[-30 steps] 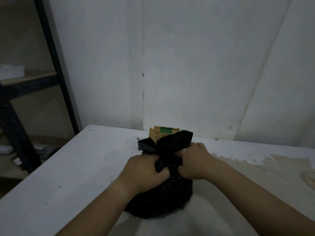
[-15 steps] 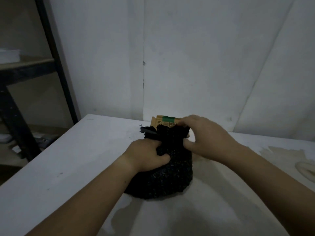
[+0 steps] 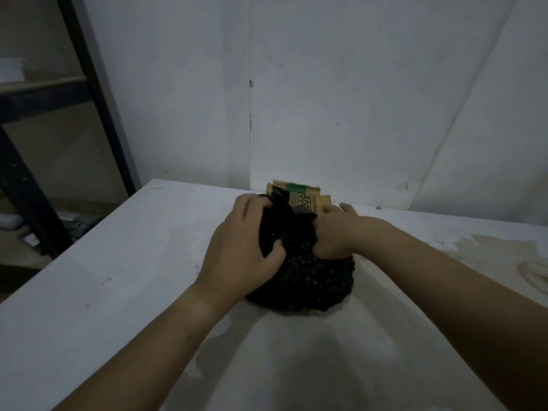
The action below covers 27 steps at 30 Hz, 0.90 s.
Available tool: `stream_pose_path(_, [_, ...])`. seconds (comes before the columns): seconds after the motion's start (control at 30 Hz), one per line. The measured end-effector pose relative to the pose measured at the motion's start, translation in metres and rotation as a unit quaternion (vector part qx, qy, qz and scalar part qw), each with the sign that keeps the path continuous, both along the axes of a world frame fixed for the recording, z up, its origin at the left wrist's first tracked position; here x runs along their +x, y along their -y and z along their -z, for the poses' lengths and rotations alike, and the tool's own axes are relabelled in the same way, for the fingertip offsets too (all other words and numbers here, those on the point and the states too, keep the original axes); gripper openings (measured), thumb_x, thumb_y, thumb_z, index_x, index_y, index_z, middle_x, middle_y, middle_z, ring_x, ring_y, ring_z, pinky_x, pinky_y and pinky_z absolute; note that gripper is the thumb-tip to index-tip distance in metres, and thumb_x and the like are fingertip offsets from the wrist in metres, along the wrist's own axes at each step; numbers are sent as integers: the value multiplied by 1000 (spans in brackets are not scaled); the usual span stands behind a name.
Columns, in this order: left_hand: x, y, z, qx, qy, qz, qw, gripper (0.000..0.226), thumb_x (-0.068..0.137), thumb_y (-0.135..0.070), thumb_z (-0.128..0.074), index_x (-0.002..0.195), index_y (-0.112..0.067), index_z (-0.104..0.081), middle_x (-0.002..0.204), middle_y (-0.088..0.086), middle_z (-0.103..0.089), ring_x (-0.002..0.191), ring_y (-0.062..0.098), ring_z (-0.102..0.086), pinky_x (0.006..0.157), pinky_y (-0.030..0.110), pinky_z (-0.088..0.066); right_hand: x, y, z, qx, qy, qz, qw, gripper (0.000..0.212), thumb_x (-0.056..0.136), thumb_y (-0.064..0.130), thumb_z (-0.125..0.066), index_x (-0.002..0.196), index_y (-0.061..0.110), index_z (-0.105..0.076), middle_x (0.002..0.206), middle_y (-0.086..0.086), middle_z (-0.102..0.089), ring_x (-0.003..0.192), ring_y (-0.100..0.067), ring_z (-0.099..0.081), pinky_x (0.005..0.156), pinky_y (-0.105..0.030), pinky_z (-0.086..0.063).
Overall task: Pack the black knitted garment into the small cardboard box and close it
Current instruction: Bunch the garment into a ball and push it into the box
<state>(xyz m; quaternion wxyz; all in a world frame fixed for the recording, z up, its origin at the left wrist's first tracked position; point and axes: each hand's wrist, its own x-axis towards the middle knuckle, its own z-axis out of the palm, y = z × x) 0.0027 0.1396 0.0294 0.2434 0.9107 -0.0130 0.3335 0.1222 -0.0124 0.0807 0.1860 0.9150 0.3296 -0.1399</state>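
Note:
The black knitted garment (image 3: 308,277) is bunched into a rounded heap on the white table (image 3: 103,292). It hangs out over the front of the small cardboard box (image 3: 308,200), whose brown flaps with a green stripe stick up behind it. My left hand (image 3: 240,247) grips the garment's left side, fingers curled over its top. On the right side, my right hand (image 3: 335,232) clutches the fabric next to a box flap. The body of the box is hidden by the garment.
A white wall stands just behind the box. A dark metal shelf rack (image 3: 89,93) stands at the left beyond the table edge. A pale coiled thing (image 3: 533,272) lies at the table's right edge.
My left hand has spread wider over the garment's left side. My right hand came down from the box top onto the garment's right side. More of the flaps now show.

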Motion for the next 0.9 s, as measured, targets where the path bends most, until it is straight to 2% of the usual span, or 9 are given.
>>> stream_pose_path(0.07, [3,-12,-1,-8,-67,9,998,81,79,-42,-63,150,-23,-30,152,-3,-31,131,15,-43,98,30,-46,1,-7,-2,-25,-22,6,999,45,91,32,-41,129,10,-51,143,-15,-44,146,-33,-16,120,-51,-3])
stream_pose_path(0.13, [8,-18,-5,-22,-136,47,989,91,77,-49,-58,156,-25,-19,160,-4,-24,143,16,-32,112,37,-38,2,-7,0,-14,-13,0,1000,35,90,33,-42,116,12,-53,134,-15,-49,145,-32,-17,120,-51,-3])
stream_pose_path(0.27, [14,-16,-11,19,-159,65,985,79,73,-50,-58,146,-25,-39,136,-8,-47,121,15,-50,97,38,-48,-3,18,9,144,20,-28,989,21,82,41,-56,84,21,-59,92,-3,-51,130,-26,-35,117,-47,-16])
stream_pose_path(0.37, [16,-13,-11,77,-158,50,983,41,74,-47,-55,112,-30,-54,108,-12,-52,113,19,-52,103,44,-40,-12,39,15,362,72,-67,927,16,69,49,-54,73,35,-60,83,2,-61,113,-28,-55,91,-39,-44])
stream_pose_path(0.43, [17,-16,-12,80,-204,51,974,29,75,-47,-52,102,-36,-50,109,-15,-53,131,24,-42,119,55,-14,-18,44,15,429,100,-68,895,31,70,44,-62,95,28,-71,97,0,-71,113,-27,-58,89,-41,-49])
stream_pose_path(0.53, [21,-20,-18,46,-293,46,954,34,76,-48,-52,109,-41,-50,135,-10,-56,151,30,-16,119,55,13,-22,42,18,438,114,-94,887,42,75,32,-75,116,25,-67,111,2,-70,115,-24,-57,95,-42,-48])
stream_pose_path(0.63, [27,-20,-24,56,-324,41,944,23,77,-48,-55,99,-39,-52,126,-8,-61,147,29,-26,119,55,13,-20,39,19,444,118,-119,880,48,76,32,-77,121,25,-62,115,4,-67,109,-20,-58,93,-39,-48])
stream_pose_path(0.77, [35,-16,-31,101,-334,28,937,43,69,-57,-47,96,-30,-66,105,-7,-68,132,22,-46,117,50,9,-15,35,20,459,109,-123,873,54,77,34,-77,126,25,-55,120,6,-63,109,-16,-56,91,-32,-45])
stream_pose_path(0.9, [43,-15,-27,114,-334,27,935,34,82,-59,-41,93,-33,-61,87,-10,-65,113,17,-56,118,52,4,-10,28,21,443,93,-121,883,56,79,37,-73,130,30,-50,122,8,-63,111,-15,-56,92,-30,-45])
